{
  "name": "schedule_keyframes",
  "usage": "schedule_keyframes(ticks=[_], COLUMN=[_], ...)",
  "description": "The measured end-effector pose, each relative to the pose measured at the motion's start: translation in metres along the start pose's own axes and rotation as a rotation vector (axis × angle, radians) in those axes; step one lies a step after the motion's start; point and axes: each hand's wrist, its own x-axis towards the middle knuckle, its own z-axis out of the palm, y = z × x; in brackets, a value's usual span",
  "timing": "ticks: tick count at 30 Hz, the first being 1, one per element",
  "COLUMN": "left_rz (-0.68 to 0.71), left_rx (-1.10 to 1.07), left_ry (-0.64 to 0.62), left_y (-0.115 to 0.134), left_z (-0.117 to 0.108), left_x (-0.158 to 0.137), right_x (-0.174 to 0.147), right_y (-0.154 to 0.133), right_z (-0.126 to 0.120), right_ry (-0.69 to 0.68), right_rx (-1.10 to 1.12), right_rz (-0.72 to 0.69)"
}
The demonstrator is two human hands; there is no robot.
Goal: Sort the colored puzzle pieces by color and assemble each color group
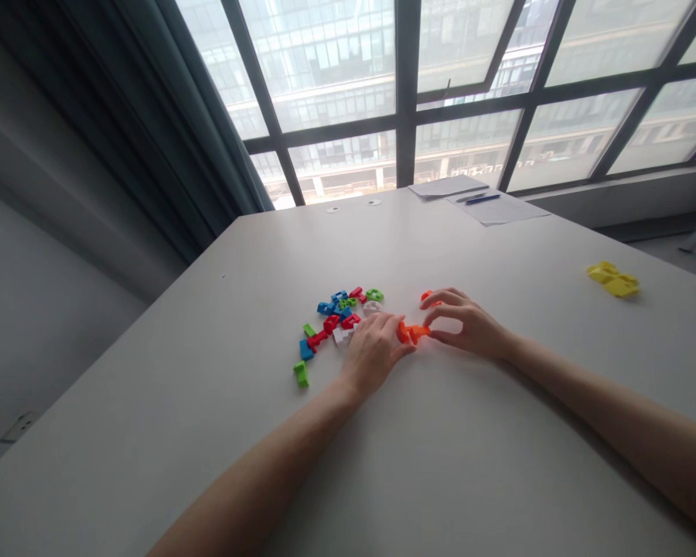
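Between my two hands, low over the white table, are orange plastic pieces (413, 333), touching or joined; I cannot tell which. My left hand (374, 350) has its thumb and index finger around their left end, partly hiding it. The thumb and index finger of my right hand (467, 323) pinch the right end, with its other fingers curved above. Just behind the right fingertips lies another orange piece (427, 295), partly covered. Left of my left hand is a loose pile with blue pieces (325, 308), red pieces (332, 323), green pieces (301, 374) and white pieces (341, 336).
Yellow pieces (613, 278) sit together near the table's right edge. Paper sheets (502, 210) with a blue pen (482, 199) lie at the far edge of the table (255, 271), before the windows. A dark curtain (151, 116) hangs at the left.
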Motion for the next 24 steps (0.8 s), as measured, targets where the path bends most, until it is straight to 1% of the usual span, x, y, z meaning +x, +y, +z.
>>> schedule_keyframes(ticks=[5, 11, 24], left_rz=[0.007, 0.011, 0.0], left_rx=[-0.004, -0.009, -0.023], left_ry=[-0.024, -0.038, -0.017], left_y=[-0.0002, 0.0002, -0.001], left_z=[-0.0024, -0.0037, -0.0009], left_x=[0.0002, 0.0003, -0.0007], right_x=[-0.0015, -0.0023, -0.0019], right_y=[0.0003, 0.0011, 0.0015], right_z=[0.0019, 0.0049, 0.0069], right_ry=[-0.029, -0.018, -0.044], right_rx=[-0.048, -0.111, -0.117], right_rz=[-0.02, -0.043, -0.051])
